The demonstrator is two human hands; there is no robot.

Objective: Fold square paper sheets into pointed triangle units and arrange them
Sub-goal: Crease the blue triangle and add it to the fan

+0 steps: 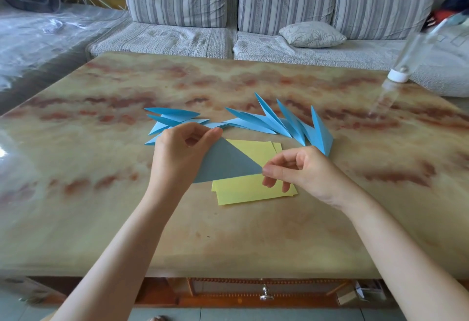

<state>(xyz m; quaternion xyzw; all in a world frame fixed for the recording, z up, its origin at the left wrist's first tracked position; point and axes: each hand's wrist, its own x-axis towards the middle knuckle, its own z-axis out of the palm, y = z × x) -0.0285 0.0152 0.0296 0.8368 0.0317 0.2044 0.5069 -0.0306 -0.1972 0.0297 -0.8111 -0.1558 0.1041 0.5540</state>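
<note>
My left hand (pixel 177 153) pinched the triangle (pixel 228 163) at its far corner, my right hand (pixel 302 168) the right tip; flimsy paper, I judged, best held by corners.

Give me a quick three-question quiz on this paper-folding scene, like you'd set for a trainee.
1. True or false: the left hand and the right hand both pinch the blue triangle.
2. What colour is the stack of sheets lying beneath that triangle? A) pink B) yellow C) white
3. Fill in: the pointed units fanned out beyond the hands are all ___.
Key: 1 true, one hand at the top corner and the other at the right tip. 2 B. 3 blue.
</note>
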